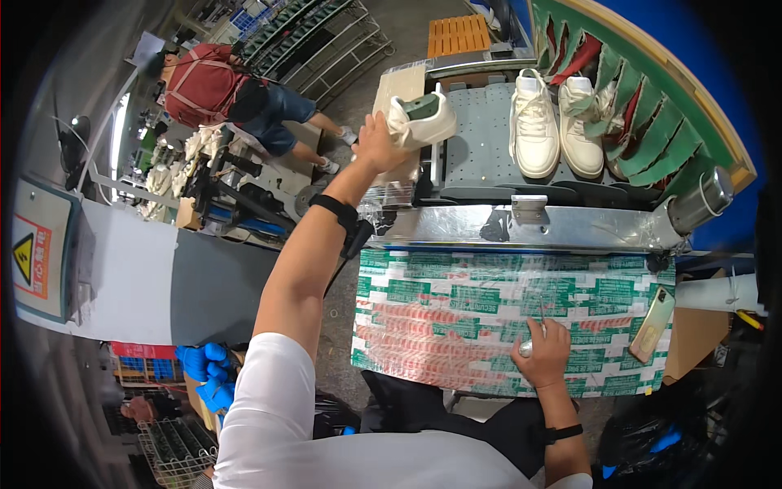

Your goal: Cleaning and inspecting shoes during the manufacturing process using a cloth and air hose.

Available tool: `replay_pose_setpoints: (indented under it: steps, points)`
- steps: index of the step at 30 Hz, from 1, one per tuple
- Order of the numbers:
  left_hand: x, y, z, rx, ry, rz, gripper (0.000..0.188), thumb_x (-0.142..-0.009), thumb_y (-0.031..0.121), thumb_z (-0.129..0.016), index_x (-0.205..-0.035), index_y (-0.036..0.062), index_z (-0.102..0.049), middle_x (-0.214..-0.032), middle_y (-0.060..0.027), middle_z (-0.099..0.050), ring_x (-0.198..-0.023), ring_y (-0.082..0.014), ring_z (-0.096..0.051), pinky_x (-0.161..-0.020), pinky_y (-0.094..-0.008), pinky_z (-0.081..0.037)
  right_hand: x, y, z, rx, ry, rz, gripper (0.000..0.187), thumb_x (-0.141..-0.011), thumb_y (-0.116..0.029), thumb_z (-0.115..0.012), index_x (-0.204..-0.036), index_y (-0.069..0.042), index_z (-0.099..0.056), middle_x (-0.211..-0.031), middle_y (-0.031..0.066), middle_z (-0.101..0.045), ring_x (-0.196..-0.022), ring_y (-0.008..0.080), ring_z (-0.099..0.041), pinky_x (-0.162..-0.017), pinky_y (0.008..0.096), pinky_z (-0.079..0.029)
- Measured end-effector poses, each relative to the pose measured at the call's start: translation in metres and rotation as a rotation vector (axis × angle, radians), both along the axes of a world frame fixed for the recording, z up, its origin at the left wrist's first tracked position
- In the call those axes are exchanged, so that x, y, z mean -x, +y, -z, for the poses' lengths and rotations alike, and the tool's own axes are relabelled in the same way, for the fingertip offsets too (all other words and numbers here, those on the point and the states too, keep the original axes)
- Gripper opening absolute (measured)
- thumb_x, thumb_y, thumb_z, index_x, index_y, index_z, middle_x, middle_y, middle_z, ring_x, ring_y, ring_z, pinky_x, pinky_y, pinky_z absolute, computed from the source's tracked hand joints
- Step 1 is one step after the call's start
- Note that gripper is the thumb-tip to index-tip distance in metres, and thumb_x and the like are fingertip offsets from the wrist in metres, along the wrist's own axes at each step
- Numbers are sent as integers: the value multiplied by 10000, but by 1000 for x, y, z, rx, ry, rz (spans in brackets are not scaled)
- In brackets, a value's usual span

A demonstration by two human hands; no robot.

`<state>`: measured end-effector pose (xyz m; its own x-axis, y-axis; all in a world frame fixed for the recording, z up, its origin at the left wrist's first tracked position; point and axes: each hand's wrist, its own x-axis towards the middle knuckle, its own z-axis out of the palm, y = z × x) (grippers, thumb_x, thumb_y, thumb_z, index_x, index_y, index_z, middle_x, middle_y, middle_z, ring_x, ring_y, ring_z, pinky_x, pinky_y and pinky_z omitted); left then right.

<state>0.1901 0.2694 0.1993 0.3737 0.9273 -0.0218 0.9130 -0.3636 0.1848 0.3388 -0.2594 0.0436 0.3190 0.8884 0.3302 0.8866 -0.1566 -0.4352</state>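
Head view: wide fisheye, worn high, facing down and forward, tabletop (440,326) near below.

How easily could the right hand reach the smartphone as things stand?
Likely yes: the smartphone lies right of the right hand, with nothing visible standing between them, though its fingers seem to hold a small metallic object.

The left hand (378,145) hides part of a shoe (433,128) — the right hand (546,354), part of a silver tool (525,350).
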Motion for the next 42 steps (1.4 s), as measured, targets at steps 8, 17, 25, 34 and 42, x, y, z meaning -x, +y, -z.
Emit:
replay_pose_setpoints:
  steps: [8,17,25,34,42]
  points:
    - [-167,-73,11,184,-427,270,990,-867,457,-936,-1545,-117,-499,-1486,-341,-627,-1425,-454,-605,-1188,-524,-493,-8,3,-2,-32,-20,-27,509,-810,-300,-851,-1251,-62,-761,-1167,167,-671,-1072,384,-661,-941,519,-544]
    - [-262,-40,97,430,-527,102,1291,-830,492,-988,-1601,-233,-248,-1497,-346,-639,-1298,-368,-727,-1045,-393,-610,-6,6,1,-12,47,-42,486,-812,-336,-831,-1224,-85,-770,-1164,154,-684,-1029,353,-657,-919,496,-540]
    - [-261,-43,75,590,-858,84,783,-865,313,-980,-1420,-120,-638,-1255,-243,-800,-1046,-320,-826,-884,-405,-671,-7,7,-2,-8,15,-34,484,-796,-305,-837,-1216,-71,-789,-1159,176,-672,-1030,381,-652,-919,517,-547]
    - [-183,-110,-46,1004,-1328,208,465,-1055,234,-762,-1442,0,-650,-1219,-127,-806,-1014,-231,-815,-889,-366,-674,-6,2,6,-54,-23,-37,490,-810,-335,-826,-1233,-93,-781,-1169,168,-677,-1036,368,-647,-914,515,-541]
    - [28,-310,-54,717,-1190,58,745,-954,159,-879,-1581,-2,-511,-1367,-103,-732,-1188,-178,-724,-1039,-353,-604,-6,2,-8,-26,58,-51,458,-821,-299,-823,-1206,-57,-771,-1118,161,-630,-1069,393,-621,-930,533,-516]
